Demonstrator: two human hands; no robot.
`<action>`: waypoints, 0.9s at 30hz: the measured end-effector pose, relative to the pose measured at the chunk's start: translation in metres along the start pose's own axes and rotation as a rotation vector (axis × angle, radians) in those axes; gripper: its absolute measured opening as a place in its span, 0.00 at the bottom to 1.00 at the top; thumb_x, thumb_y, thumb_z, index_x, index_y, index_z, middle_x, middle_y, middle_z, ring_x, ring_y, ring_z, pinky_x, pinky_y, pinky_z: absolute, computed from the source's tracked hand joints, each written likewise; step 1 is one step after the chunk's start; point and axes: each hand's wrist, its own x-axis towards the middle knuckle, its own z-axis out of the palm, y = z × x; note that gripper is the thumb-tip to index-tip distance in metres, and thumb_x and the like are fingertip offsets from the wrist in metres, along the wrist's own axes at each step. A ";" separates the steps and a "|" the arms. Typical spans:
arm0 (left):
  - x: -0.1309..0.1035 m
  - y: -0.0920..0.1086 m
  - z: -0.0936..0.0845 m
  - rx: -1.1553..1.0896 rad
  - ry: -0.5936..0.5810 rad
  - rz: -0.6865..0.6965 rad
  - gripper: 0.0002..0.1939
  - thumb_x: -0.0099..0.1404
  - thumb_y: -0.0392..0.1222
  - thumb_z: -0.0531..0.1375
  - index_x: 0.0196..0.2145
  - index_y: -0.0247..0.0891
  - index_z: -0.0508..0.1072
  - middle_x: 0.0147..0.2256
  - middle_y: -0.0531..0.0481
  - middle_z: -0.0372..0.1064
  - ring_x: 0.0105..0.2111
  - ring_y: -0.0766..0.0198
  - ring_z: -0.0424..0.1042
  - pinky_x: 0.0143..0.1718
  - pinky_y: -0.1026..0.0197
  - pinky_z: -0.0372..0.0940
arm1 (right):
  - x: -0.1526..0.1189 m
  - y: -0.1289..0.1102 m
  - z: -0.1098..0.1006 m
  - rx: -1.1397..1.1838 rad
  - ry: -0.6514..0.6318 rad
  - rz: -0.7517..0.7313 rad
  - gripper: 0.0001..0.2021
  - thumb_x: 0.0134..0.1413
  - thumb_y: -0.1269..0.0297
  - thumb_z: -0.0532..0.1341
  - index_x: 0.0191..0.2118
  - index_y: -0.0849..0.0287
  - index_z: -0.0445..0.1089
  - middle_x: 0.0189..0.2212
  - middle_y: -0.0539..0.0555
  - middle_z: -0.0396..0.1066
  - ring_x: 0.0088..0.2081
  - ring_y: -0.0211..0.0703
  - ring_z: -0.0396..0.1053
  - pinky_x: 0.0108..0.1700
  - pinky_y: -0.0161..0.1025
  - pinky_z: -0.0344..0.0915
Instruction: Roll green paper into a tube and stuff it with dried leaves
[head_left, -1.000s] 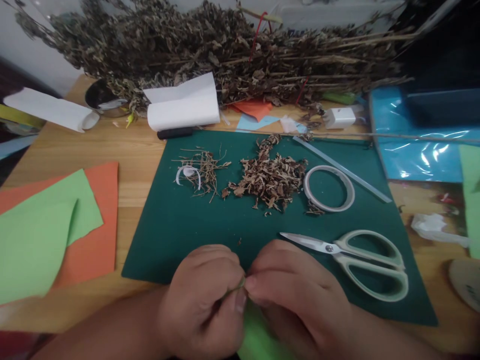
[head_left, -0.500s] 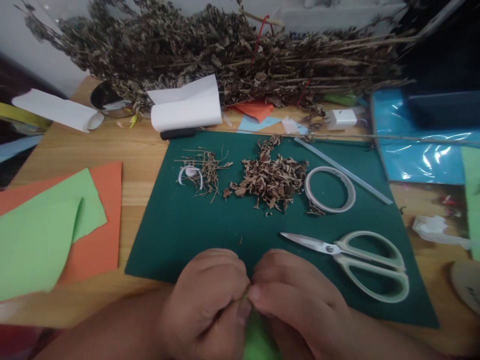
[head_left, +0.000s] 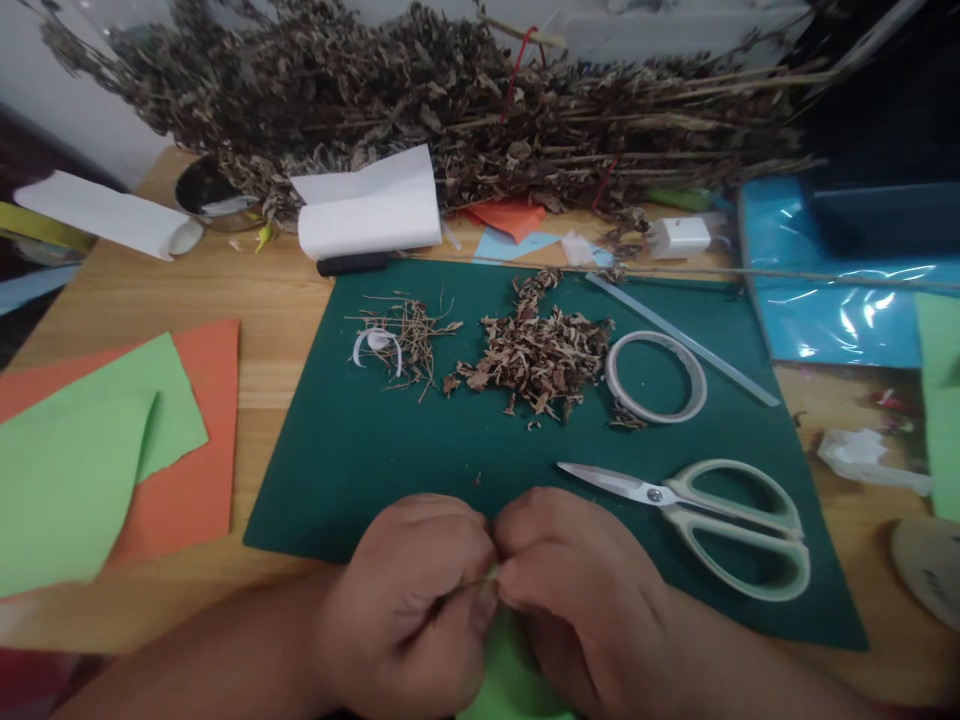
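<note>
My left hand (head_left: 424, 600) and my right hand (head_left: 581, 590) are closed side by side at the mat's front edge, knuckles touching or nearly so. Between them both pinch the top of a piece of green paper (head_left: 514, 672), which hangs below the fingers; its upper end is mostly hidden. Just beyond my right hand, scissors (head_left: 655, 495) with pale handles lie closed on the dark green cutting mat (head_left: 360, 440). Further back on the mat are a heap of dried leaves (head_left: 551, 360), a small pile of thin stems (head_left: 412, 335) and a roll of tape (head_left: 613, 385).
Green sheets (head_left: 67, 490) lie over an orange sheet (head_left: 214, 430) at the left. A white paper roll (head_left: 371, 225) and a big bundle of dried plants (head_left: 360, 110) span the back. At the right are a blue plastic packet (head_left: 840, 320) and a white plug (head_left: 681, 237).
My hands have shifted slightly, and a little more green paper shows below them. The whole scene sits a bit further left in view. Both hands keep their grip.
</note>
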 end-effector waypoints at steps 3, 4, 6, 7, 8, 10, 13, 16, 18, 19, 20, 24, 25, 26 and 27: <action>0.001 -0.001 -0.001 0.009 -0.004 -0.009 0.09 0.59 0.34 0.45 0.21 0.38 0.54 0.15 0.54 0.57 0.17 0.69 0.60 0.19 0.67 0.57 | -0.003 0.000 0.002 0.002 0.019 0.018 0.05 0.51 0.75 0.48 0.32 0.59 0.57 0.23 0.53 0.64 0.26 0.38 0.64 0.26 0.35 0.63; 0.001 -0.001 -0.002 0.009 -0.001 -0.010 0.09 0.59 0.34 0.45 0.21 0.38 0.54 0.15 0.54 0.57 0.17 0.69 0.60 0.19 0.67 0.57 | -0.004 0.000 0.002 0.006 0.021 0.022 0.05 0.51 0.74 0.48 0.33 0.59 0.57 0.23 0.53 0.64 0.26 0.38 0.64 0.26 0.34 0.64; 0.002 -0.001 -0.002 0.002 0.004 -0.010 0.09 0.59 0.34 0.45 0.21 0.38 0.54 0.15 0.54 0.57 0.17 0.69 0.59 0.19 0.66 0.57 | -0.004 0.000 0.002 0.027 -0.001 0.032 0.05 0.51 0.74 0.49 0.34 0.59 0.57 0.23 0.52 0.64 0.26 0.38 0.64 0.28 0.34 0.65; 0.002 -0.001 -0.002 0.001 0.001 -0.009 0.09 0.59 0.33 0.45 0.21 0.38 0.54 0.15 0.54 0.57 0.17 0.69 0.59 0.19 0.66 0.57 | -0.004 0.000 0.002 0.040 -0.006 0.035 0.06 0.51 0.74 0.49 0.35 0.60 0.57 0.23 0.52 0.64 0.27 0.38 0.65 0.28 0.34 0.65; 0.002 -0.001 -0.002 0.001 -0.002 -0.005 0.09 0.59 0.33 0.46 0.21 0.38 0.54 0.15 0.54 0.57 0.17 0.69 0.59 0.19 0.66 0.57 | -0.004 0.000 0.002 0.049 0.000 0.033 0.06 0.51 0.74 0.50 0.35 0.60 0.58 0.22 0.52 0.64 0.26 0.38 0.65 0.29 0.34 0.66; 0.002 0.000 -0.003 0.004 -0.008 -0.002 0.09 0.58 0.33 0.46 0.21 0.38 0.54 0.15 0.54 0.56 0.17 0.69 0.59 0.19 0.66 0.56 | -0.003 0.001 0.002 0.066 0.029 0.035 0.06 0.51 0.74 0.50 0.36 0.61 0.58 0.22 0.52 0.64 0.27 0.38 0.65 0.29 0.34 0.66; 0.002 0.000 -0.004 0.010 -0.013 -0.005 0.09 0.58 0.32 0.46 0.21 0.38 0.54 0.15 0.54 0.57 0.17 0.69 0.59 0.19 0.66 0.56 | -0.002 0.002 0.001 0.093 0.035 0.048 0.06 0.50 0.74 0.50 0.37 0.61 0.58 0.22 0.52 0.64 0.27 0.37 0.66 0.29 0.33 0.67; 0.002 -0.001 -0.005 0.016 -0.024 0.001 0.08 0.57 0.32 0.46 0.21 0.38 0.54 0.15 0.54 0.57 0.17 0.69 0.59 0.19 0.67 0.56 | 0.000 0.002 0.000 0.088 0.002 0.060 0.06 0.51 0.74 0.51 0.37 0.62 0.58 0.24 0.53 0.66 0.27 0.37 0.67 0.30 0.33 0.67; 0.003 -0.001 -0.005 0.033 -0.029 -0.003 0.08 0.56 0.31 0.46 0.21 0.38 0.54 0.15 0.54 0.58 0.17 0.70 0.59 0.20 0.67 0.56 | 0.001 0.002 -0.001 0.069 -0.005 0.070 0.06 0.51 0.74 0.51 0.37 0.61 0.58 0.25 0.54 0.67 0.27 0.37 0.67 0.30 0.33 0.68; 0.003 -0.001 -0.005 0.045 -0.033 -0.008 0.08 0.55 0.30 0.46 0.21 0.38 0.54 0.15 0.54 0.57 0.17 0.70 0.59 0.20 0.67 0.56 | 0.001 0.002 -0.001 0.063 -0.010 0.073 0.06 0.51 0.73 0.51 0.36 0.61 0.58 0.25 0.54 0.67 0.27 0.36 0.66 0.30 0.33 0.68; 0.003 0.000 -0.005 0.058 -0.033 -0.012 0.08 0.55 0.29 0.46 0.21 0.38 0.54 0.15 0.54 0.57 0.17 0.70 0.59 0.20 0.67 0.56 | 0.001 0.002 -0.001 0.059 -0.017 0.081 0.05 0.51 0.74 0.51 0.36 0.61 0.58 0.26 0.54 0.67 0.27 0.36 0.66 0.30 0.33 0.68; 0.005 0.000 -0.005 0.077 -0.032 -0.016 0.08 0.52 0.28 0.45 0.20 0.38 0.53 0.14 0.55 0.56 0.16 0.70 0.57 0.19 0.68 0.55 | 0.001 0.001 -0.001 0.082 -0.022 0.087 0.04 0.51 0.74 0.49 0.32 0.60 0.58 0.24 0.52 0.66 0.26 0.34 0.65 0.28 0.32 0.67; 0.005 0.000 -0.004 0.078 -0.030 -0.015 0.08 0.52 0.28 0.45 0.20 0.38 0.53 0.14 0.55 0.55 0.16 0.70 0.57 0.19 0.68 0.55 | 0.001 0.000 -0.001 0.094 -0.021 0.089 0.04 0.51 0.74 0.49 0.32 0.60 0.58 0.24 0.52 0.65 0.25 0.34 0.64 0.27 0.32 0.66; 0.005 0.000 -0.004 0.078 -0.030 -0.013 0.08 0.51 0.28 0.45 0.19 0.38 0.53 0.14 0.55 0.55 0.16 0.70 0.56 0.18 0.68 0.54 | 0.001 0.000 -0.001 0.103 -0.022 0.092 0.04 0.51 0.74 0.49 0.31 0.60 0.58 0.23 0.52 0.65 0.25 0.34 0.64 0.27 0.31 0.66; 0.005 -0.001 -0.004 0.080 -0.028 -0.014 0.08 0.51 0.28 0.45 0.19 0.38 0.52 0.14 0.55 0.54 0.16 0.70 0.56 0.18 0.68 0.54 | 0.001 0.000 -0.001 0.110 -0.022 0.095 0.04 0.50 0.74 0.49 0.31 0.60 0.58 0.23 0.52 0.65 0.25 0.33 0.64 0.27 0.31 0.65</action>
